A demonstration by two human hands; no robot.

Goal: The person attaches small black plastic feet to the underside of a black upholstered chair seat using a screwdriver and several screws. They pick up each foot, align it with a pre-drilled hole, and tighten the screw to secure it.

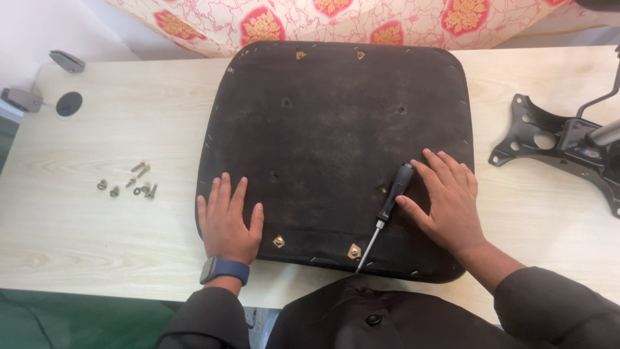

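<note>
A black chair seat pad (pixel 336 123) lies upside down on the pale wooden table (pixel 97 220), with brass fittings near its edges. My left hand (pixel 227 220) rests flat on the pad's near-left corner, fingers apart, holding nothing. My right hand (pixel 449 200) lies on the pad's near-right part, its thumb and fingers touching the black handle of a screwdriver (pixel 389 205). The screwdriver lies on the pad, its metal shaft pointing toward me and the near edge.
Several loose screws and bolts (pixel 132 184) lie on the table to the left. A black metal chair mechanism plate (pixel 555 139) sits at the right. Small grey and black parts (pixel 45 97) lie at the far left. Patterned fabric (pixel 336 19) hangs behind.
</note>
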